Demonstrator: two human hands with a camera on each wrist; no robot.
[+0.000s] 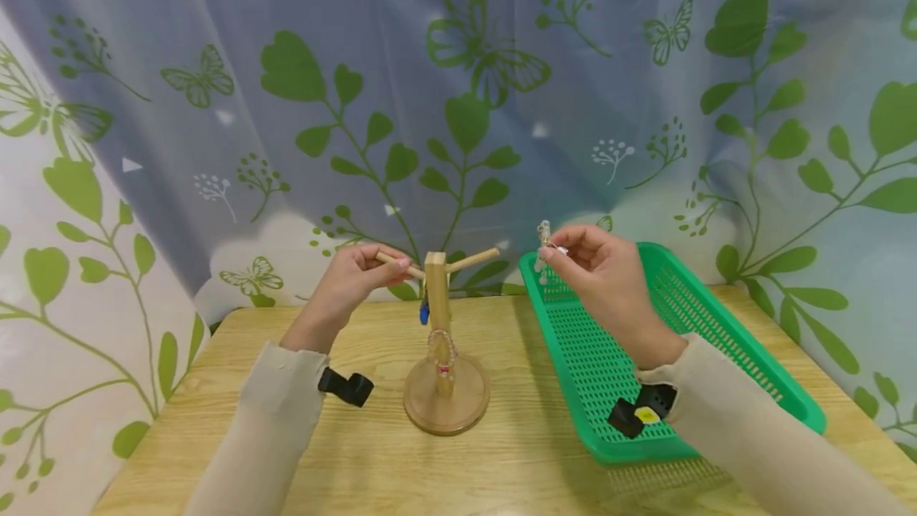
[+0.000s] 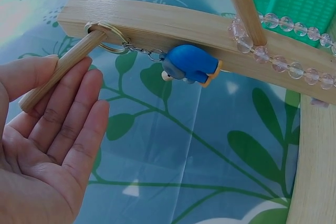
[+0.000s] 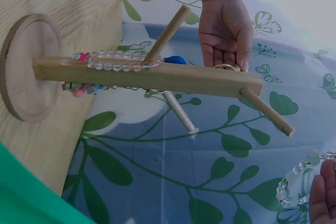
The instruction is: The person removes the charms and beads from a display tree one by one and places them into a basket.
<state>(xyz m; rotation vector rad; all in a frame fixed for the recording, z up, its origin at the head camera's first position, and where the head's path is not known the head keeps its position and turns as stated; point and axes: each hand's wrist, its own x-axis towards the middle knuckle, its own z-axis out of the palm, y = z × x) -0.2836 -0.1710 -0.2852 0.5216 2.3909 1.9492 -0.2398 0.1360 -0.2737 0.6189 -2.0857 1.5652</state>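
Note:
My left hand [image 1: 351, 281] pinches the upper left peg [image 2: 65, 69] of a wooden stand [image 1: 438, 293] between thumb and fingers. Around that peg hangs a metal key ring [image 2: 113, 38], chained to a blue figure keychain [image 2: 191, 62]. A bracelet of clear and pale pink beads [image 2: 286, 66] loops over a lower peg. Colourful beads [image 3: 79, 92] hang along the post's other side. Right of the stand, my right hand [image 1: 609, 285] holds up a clear-beaded bracelet [image 3: 286, 190] by thumb and fingertips, near the basket's far left corner. The upper right peg [image 1: 473, 259] is bare.
A green perforated basket [image 1: 566, 388] lies on the right of the wooden table [image 1: 358, 452], under my right forearm. The stand's round base [image 1: 458, 416] rests mid-table. A leaf-and-butterfly patterned curtain [image 1: 401, 46] hangs behind the table.

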